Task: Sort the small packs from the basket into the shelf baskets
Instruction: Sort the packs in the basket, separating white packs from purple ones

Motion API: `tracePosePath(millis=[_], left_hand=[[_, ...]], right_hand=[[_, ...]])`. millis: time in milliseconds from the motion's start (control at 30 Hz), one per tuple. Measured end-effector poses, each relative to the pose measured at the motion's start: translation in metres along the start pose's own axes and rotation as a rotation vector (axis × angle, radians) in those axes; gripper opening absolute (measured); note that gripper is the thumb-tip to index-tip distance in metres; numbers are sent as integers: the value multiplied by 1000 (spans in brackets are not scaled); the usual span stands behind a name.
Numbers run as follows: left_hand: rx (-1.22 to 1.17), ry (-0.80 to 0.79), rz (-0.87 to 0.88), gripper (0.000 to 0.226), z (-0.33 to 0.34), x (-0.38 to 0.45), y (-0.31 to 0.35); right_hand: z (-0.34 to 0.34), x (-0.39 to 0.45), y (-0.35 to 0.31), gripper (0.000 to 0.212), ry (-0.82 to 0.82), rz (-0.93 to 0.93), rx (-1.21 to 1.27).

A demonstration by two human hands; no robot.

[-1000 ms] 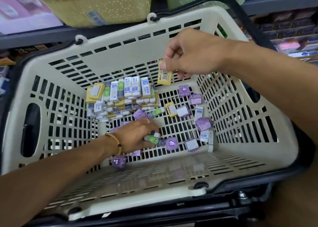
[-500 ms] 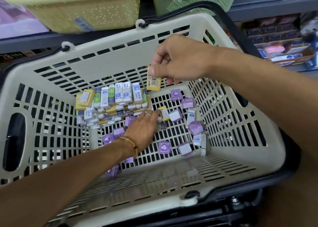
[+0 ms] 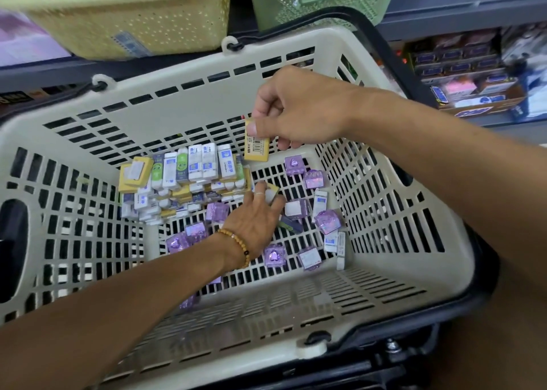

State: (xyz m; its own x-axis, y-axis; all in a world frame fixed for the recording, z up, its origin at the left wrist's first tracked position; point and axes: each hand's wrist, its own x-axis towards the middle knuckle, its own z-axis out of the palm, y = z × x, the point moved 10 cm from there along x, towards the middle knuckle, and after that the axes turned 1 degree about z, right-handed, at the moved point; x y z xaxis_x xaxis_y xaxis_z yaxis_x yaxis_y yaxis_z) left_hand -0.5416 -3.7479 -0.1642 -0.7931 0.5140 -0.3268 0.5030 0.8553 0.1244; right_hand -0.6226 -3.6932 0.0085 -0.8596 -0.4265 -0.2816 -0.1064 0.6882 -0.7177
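Clearly mid-sort: right hand (image 3: pixel 299 110) raised over the beige basket (image 3: pixel 177 105), thumb and fingers pinching one yellow pack (image 3: pixel 257 147) by its top edge, barcode side facing the camera. Left hand (image 3: pixel 254 215) low on the basket floor, fingers spread and curling onto another yellow-edged pack (image 3: pixel 272 193) beside the stacked pile of white and yellow packs (image 3: pixel 183 179); not yet lifted, grip looks light rather than firm.

Risks, judged from this: a thin pinch on the raised pack, so a slip back among the loose purple packs (image 3: pixel 315 179) scattered across the floor; a knock from the left wrist toppling the leaning pile; small packs catching in the floor slots; mixing kinds when dropping into the yellow shelf basket (image 3: pixel 133 20) or the green shelf basket (image 3: pixel 310 2) above, well apart from both hands.

Writing: barcode and small print on the held pack, too small to read; blue marks on white packs likewise illegible; no brand readable.
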Motion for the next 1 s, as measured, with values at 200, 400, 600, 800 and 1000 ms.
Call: tracePosePath(millis=[200, 400, 600, 800, 1000], left_hand=[[-25, 34, -15, 61, -4, 3, -3], [-322, 26, 67, 33, -9, -7, -13], [-675, -16, 4, 24, -15, -25, -27], [-565, -3, -9, 32, -7, -30, -12], [-399, -47, -89, 45, 11, -20, 1]], right_hand=[[3, 1, -1, 20, -10, 0, -1], [2, 1, 1, 20, -3, 7, -4], [1, 1, 1, 21, -7, 12, 2], [-1, 1, -1, 20, -5, 13, -2], [-1, 4, -5, 22, 20, -3, -23]])
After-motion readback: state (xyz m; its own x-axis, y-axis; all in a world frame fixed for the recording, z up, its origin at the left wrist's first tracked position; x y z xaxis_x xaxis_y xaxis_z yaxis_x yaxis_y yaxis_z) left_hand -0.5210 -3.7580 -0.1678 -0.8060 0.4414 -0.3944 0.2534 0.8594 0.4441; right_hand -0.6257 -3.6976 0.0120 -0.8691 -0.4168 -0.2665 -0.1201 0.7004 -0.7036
